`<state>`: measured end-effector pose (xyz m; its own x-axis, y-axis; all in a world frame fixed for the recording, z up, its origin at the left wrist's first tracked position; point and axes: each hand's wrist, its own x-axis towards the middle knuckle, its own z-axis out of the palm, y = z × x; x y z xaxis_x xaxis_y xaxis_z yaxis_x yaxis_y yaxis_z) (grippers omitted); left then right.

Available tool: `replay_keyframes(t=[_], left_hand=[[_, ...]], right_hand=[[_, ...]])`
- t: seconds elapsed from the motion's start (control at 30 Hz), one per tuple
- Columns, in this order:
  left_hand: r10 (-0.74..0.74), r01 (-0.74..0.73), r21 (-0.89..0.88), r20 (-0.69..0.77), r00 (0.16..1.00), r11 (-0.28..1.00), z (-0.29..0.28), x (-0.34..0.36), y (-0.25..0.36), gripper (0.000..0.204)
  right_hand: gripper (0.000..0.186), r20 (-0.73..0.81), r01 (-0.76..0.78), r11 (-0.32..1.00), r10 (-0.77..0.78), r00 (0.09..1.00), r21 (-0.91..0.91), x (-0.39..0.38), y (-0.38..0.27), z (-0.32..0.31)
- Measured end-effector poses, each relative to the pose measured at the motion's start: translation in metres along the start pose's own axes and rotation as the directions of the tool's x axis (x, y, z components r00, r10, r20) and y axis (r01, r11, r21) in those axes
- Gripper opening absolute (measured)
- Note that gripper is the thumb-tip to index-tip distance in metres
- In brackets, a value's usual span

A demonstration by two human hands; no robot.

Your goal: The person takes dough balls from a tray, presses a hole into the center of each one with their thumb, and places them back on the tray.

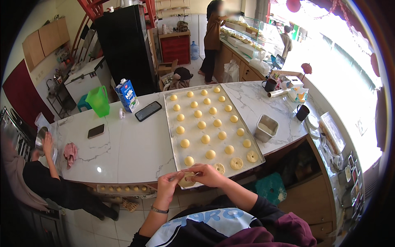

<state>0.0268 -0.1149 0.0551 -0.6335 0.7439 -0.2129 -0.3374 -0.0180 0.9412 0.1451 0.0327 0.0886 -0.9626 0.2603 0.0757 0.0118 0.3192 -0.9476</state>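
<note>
At the near-left corner of a large floured metal tray (224, 152), my left hand (169, 185) and my right hand (205, 176) both grip a flattened piece of dough (187, 180) with a small hole. The fingers of both are bent round it. Rows of pale yellow dough balls (201, 124) cover most of the tray. Along its near right edge lie several flattened dough rings (236, 163) with centre holes. A square metal tin (266, 127) with pale powder inside stands right of the tray.
On the marble counter (111, 160) are two phones (148, 111), a milk carton (126, 95), a green jug (98, 101), a pink cloth (70, 154) and mugs (302, 112). A co-worker (61, 191) at the left holds a metal bowl. More people (212, 45) are near a glass display case (251, 35).
</note>
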Motion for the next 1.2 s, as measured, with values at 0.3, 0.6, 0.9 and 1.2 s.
replay_keyframes(t=[0.3,0.6,0.9,1.2], left_hand=[[-0.014,0.014,0.011,0.078,0.997,1.000,0.002,0.001,0.004,0.022],[0.018,-0.014,-0.056,0.070,0.997,0.998,0.012,-0.003,0.008,0.021],[-0.057,0.059,-0.091,0.030,0.998,0.994,0.003,-0.001,0.001,0.027],[-0.059,0.064,-0.164,0.035,0.998,0.984,0.008,-0.003,0.005,0.026]], right_hand=[[0.032,0.027,0.025,0.999,-0.026,0.999,0.021,-0.002,0.005,-0.005],[0.035,0.068,0.004,0.994,-0.012,0.998,0.112,-0.003,0.009,-0.008],[0.035,0.020,-0.004,0.973,0.000,1.000,0.230,-0.002,0.016,0.001],[0.038,0.014,-0.049,0.976,0.047,0.999,0.211,-0.002,0.022,0.004]])
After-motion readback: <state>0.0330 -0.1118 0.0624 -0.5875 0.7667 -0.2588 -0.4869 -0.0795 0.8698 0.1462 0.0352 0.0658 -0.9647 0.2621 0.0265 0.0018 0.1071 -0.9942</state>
